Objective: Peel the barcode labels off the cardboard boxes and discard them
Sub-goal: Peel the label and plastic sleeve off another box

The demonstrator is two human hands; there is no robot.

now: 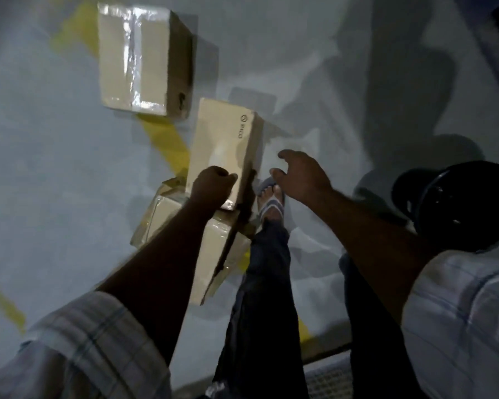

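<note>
A person's left hand (pixel 212 182) clamps the near end of a pale box (pixel 224 145) above a taped carton (pixel 185 226) on the floor (pixel 41 168); the right hand (pixel 298 175) hovers beside it, fingers spread, empty.

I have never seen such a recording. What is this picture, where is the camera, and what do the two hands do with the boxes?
There is no machine here. A person wears the camera on the head, so you look down at their own arms and the grey floor. Three cardboard boxes are there: a taped box farther away, a pale box printed "PICO", and another taped box under it. The left hand closes on the PICO box's near end. The right hand hovers open, holding nothing. No barcode label is clearly visible.
</note>
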